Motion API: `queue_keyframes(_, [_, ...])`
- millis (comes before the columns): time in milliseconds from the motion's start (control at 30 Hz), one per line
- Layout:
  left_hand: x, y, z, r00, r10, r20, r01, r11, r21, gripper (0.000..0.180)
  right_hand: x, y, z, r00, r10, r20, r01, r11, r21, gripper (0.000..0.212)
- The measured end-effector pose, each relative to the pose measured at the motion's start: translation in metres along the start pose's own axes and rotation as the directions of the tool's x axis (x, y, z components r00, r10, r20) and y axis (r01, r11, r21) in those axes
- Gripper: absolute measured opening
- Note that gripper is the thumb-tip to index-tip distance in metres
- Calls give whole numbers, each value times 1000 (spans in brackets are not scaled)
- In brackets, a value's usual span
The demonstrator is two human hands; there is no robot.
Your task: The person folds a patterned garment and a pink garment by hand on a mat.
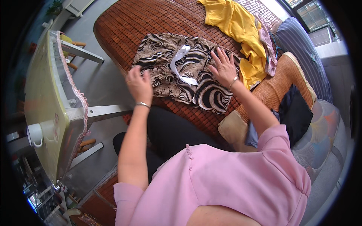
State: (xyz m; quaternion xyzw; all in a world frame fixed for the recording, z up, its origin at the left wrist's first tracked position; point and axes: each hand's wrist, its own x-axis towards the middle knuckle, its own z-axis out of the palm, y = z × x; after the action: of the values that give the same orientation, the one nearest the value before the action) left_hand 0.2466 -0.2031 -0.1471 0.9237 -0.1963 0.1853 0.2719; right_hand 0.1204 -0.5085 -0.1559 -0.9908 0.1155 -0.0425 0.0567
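Note:
A piece of animal-print clothing (162,71) in brown, black and cream lies spread on a brown tile mat (124,26); which garment it is, I cannot tell for sure. A white ribbon (177,62) curves loosely across its middle. At its left edge is my left hand (139,84), slightly blurred, with fingers bent and apart and nothing seen in them. My right hand (225,69) rests open and flat on the right side of the cloth, fingers spread.
Beyond my right hand lie a yellow garment (249,45) and a pink one (269,64). Woven pillows (271,90), dark clothing (296,113) and a striped cushion (301,49) are at the right. A table (47,94) with a white mug (36,135) stands left.

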Motion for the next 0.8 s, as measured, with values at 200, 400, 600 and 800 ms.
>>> queue_keyframes(200, [20,-70,12,828,-457,324,473,880,32,67,-31,-75,42,985,144,-96,-125,976,180,58])
queue_keyframes(400, [26,-85,33,779,-545,311,573,820,1,71,-37,-79,49,988,111,-109,-93,983,158,56])
queue_keyframes(600, [52,-94,39,783,-492,379,559,825,-82,65,-35,-81,45,991,93,-94,-78,986,149,55])
queue_keyframes(800, [35,-88,18,690,-386,612,651,701,-292,25,-21,-64,36,986,-162,29,159,984,83,58])
